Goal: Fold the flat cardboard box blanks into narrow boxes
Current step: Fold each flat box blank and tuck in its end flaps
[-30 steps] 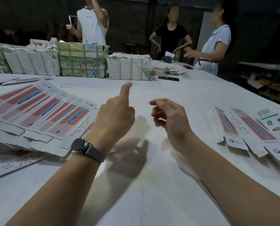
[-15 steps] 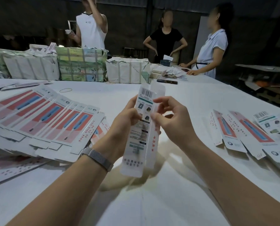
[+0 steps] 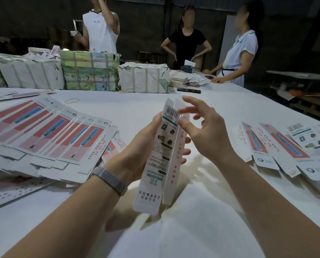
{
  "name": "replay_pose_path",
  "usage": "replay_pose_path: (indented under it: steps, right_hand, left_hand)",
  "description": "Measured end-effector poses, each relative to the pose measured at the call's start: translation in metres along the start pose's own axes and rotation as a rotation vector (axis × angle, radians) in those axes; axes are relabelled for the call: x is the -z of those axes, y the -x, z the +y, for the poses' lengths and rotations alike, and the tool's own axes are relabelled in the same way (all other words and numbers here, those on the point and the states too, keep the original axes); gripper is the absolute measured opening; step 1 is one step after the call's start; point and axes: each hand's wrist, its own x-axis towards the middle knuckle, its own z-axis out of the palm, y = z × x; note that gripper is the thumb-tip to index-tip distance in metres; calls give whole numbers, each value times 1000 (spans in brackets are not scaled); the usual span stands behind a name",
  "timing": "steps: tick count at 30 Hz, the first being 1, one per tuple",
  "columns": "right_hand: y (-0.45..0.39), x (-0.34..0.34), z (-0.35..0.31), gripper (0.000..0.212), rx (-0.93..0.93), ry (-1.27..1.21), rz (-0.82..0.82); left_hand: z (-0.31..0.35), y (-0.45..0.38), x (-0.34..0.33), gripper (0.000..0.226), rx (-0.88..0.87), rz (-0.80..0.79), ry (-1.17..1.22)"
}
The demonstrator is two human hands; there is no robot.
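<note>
A long white box blank (image 3: 161, 157) with a barcode and small product pictures stands nearly upright above the white table (image 3: 174, 229), partly opened into a narrow tube. My left hand (image 3: 142, 146) grips it from the left, fingers wrapped behind its middle. My right hand (image 3: 200, 131) is at the blank's upper right edge, thumb touching the top flap, other fingers spread. A fanned stack of flat blanks (image 3: 49, 133) with red and blue print lies to the left. More flat blanks (image 3: 289, 148) lie to the right.
Wrapped bundles (image 3: 88, 71) line the table's far side, with a dark phone (image 3: 189, 89) and loose papers near them. A rubber band (image 3: 72, 100) lies on the table. Three people stand behind the table's far edge.
A second ago both hands were empty above the table. Now my left hand holds a blank upright, it has opened from flat, and my right hand's fingers have spread at its top.
</note>
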Motion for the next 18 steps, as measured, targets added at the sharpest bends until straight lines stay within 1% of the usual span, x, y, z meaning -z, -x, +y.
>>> replay_pose_path:
  steps: [3,7,10,14,16,18]
  right_hand:
    - [-2,3,4,29,-78,-128,-17]
    - [-5,4,5,7,-170,-231,-39]
    - [-6,4,7,9,-199,-218,-88]
    - [-9,8,6,20,-216,-226,-101]
    - [-10,12,3,24,-197,-223,-103]
    - [-11,16,0,26,-185,-256,-120]
  left_hand:
    - [-2,-1,-1,47,9,-1,-10]
    - [-2,-4,-3,44,19,-57,-1]
    - [-2,-6,-5,49,55,-76,-11]
    - [-4,-1,-5,58,59,-91,-68]
    - [-3,-3,-11,52,27,-86,-71]
    - [-4,-3,-12,42,-62,-46,-132]
